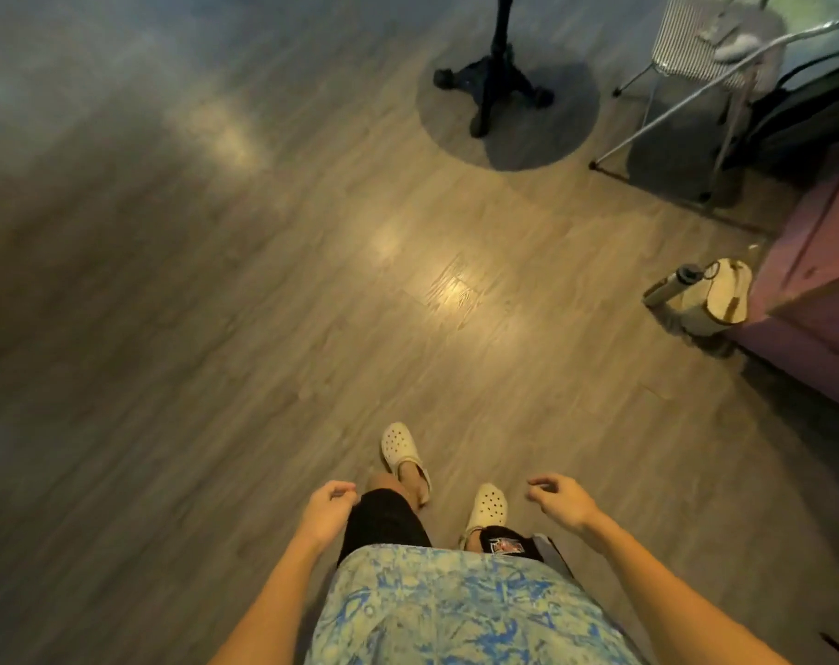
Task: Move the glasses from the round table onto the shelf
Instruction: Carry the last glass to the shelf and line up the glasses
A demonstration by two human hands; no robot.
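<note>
Entry, hands: we are logging the left hand (pixel 329 508) and the right hand (pixel 564 503) as empty, fingers loosely curled on nothing, swinging free at the hips because we are judging the person to be walking across the wooden floor (pixel 216 328). The glasses and the shelf are sitting outside the view; only a black pedestal base (pixel 497 84) in a round shadow, probably the round desk's, is showing ahead. Entry, writing: we are finding none legible, the patch on the shorts (pixel 504 547) blurring out and the bottle (pixel 667 285) and bag (pixel 725 300) showing no readable label.
</note>
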